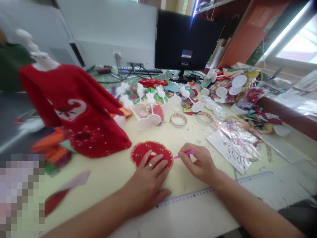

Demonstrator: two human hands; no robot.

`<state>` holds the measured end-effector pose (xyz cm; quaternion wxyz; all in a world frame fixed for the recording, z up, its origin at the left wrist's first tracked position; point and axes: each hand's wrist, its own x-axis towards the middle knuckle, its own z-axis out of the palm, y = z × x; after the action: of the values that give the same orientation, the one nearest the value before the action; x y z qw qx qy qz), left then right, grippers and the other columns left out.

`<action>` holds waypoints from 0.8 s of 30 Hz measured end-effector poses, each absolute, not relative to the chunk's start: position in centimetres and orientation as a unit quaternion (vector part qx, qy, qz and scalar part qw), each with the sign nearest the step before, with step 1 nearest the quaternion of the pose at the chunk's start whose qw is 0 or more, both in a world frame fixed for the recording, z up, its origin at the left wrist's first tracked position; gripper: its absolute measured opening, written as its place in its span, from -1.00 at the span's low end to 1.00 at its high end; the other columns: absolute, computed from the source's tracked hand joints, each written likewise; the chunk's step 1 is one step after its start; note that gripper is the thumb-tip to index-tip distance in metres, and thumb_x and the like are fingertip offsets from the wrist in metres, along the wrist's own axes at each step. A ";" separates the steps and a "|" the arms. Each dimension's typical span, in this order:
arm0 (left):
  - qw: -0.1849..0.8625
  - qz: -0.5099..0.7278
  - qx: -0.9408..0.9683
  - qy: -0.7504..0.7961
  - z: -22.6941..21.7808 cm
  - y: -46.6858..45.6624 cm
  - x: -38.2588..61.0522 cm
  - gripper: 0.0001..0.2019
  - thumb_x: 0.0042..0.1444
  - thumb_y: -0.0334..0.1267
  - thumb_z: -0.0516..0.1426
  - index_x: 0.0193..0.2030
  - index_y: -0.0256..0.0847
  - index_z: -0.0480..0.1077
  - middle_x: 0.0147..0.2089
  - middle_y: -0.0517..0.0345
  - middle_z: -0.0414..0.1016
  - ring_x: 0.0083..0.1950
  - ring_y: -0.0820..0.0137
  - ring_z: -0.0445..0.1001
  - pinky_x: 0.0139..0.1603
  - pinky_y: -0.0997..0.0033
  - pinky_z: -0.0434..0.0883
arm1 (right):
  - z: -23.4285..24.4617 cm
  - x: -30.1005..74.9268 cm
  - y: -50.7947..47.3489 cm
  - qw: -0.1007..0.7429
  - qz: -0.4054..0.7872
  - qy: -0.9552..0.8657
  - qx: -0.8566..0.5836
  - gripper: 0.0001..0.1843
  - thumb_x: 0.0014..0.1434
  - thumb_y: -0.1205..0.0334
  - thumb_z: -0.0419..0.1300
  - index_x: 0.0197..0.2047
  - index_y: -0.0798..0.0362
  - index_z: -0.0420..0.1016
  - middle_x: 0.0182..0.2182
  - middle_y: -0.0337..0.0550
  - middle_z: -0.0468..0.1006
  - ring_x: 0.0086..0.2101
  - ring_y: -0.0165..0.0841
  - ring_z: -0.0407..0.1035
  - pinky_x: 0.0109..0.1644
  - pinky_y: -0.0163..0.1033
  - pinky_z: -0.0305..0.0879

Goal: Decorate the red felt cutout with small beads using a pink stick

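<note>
My left hand (146, 180) lies flat with its fingers spread on a small round piece of red fabric (143, 151) with a gold trimmed edge, pressing it to the pale table (104, 175). A ring shows on one finger. Just right of the fabric, my right hand (198, 162) is closed in a pinch on a thin pink tool (185, 153) whose tip points left toward the fabric's right edge.
A red doll dress on a white stand (74, 112) rises at the left. Several white plastic doll stands (148, 112), two tape rolls (178, 119), fabric scraps and plastic bags (232, 145) crowd the back and right. A ruler (198, 195) lies along the near edge. A black monitor (183, 41) stands behind.
</note>
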<state>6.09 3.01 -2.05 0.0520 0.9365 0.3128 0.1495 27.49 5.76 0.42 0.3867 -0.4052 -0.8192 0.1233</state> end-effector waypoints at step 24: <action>0.062 0.151 0.939 0.302 -1.7 3.2 6.2 -0.50 0.17 0.02 0.03 0.16 -0.24 0.24 0.20 -0.05 0.29 0.27 0.08 0.14 0.29 -0.12 -0.07 | 0.3 27.5 5.7 0.371 0.106 -0.830 -0.402 -0.88 0.18 0.34 0.06 -0.39 0.04 0.32 -0.56 -0.22 0.42 -0.56 -0.45 0.25 -0.47 -0.31 0.18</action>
<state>6.23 3.15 -1.73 0.0622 0.9393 0.3018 0.1507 27.53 5.73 0.34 0.3709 -0.4018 -0.8305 0.1060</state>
